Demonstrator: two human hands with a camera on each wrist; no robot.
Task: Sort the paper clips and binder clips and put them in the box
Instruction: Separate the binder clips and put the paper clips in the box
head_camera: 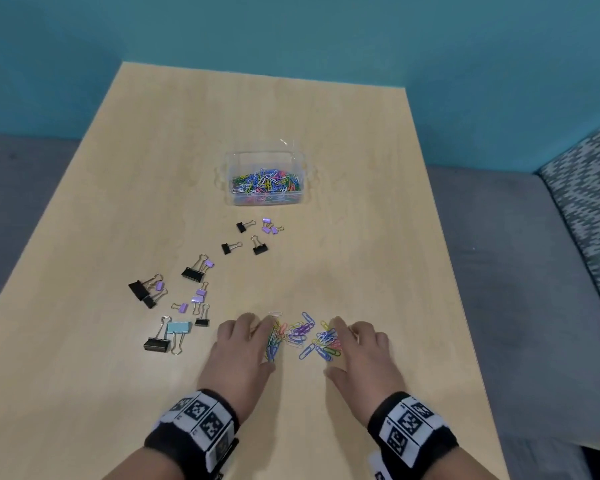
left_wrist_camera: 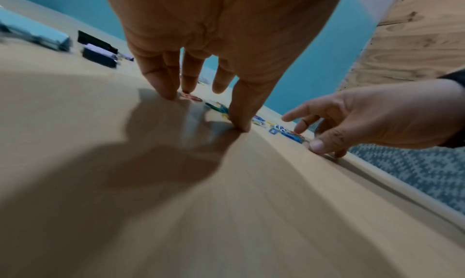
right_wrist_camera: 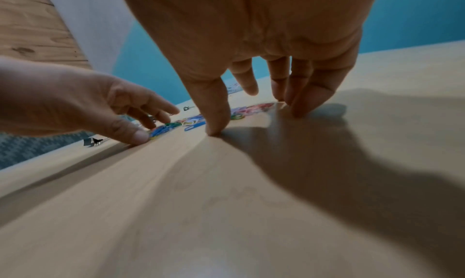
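An office-like or staged recording room, though which cannot be told for sure. A pale wood-laminate counter [head_camera: 291,116] stands against a plain teal wall [head_camera: 291,29]. Grey carpet [head_camera: 499,220] covers the floor, with a zigzag-patterned patch [head_camera: 586,195] at 3 o'clock. Stationery lies on the counter: binder clips [head_camera: 191,271] at 9 o'clock, paper clips [head_camera: 302,336] near the front edge.
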